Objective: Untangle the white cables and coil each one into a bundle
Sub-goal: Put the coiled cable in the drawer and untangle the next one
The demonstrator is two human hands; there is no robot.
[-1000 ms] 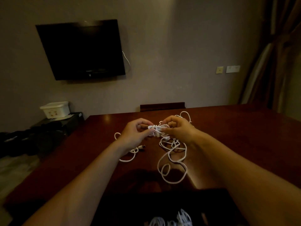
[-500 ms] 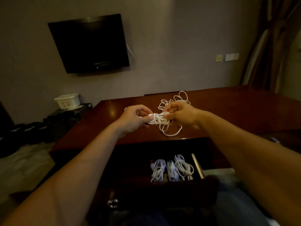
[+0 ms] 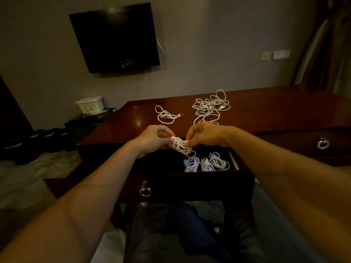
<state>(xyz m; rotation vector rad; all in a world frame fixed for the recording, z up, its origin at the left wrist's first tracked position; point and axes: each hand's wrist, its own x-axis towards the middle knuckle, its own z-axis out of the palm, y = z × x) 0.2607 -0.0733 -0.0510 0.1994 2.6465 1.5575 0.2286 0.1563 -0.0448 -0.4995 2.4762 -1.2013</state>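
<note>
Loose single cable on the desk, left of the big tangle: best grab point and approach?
Judging from the head view, take the loose cable at its bunched middle, coming from above. Its loops lie flat on the desk and overlap there, so one pinch gathers several strands. The plug end sticks out to the right and would only trail the rest. It lies apart from the tangle, so nothing crowds it.

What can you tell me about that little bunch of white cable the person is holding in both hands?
The coiled bundle is a thin white cable, seemingly plastic-coated, wound into a small, tight hank with turns wrapped round its middle. One loose loop hangs from its lower right end. It is held in the air, lying roughly sideways, just above the open drawer. The left hand pinches its left end and the right hand pinches its right end. Nothing else touches it. Its plugs cannot be made out.
</note>
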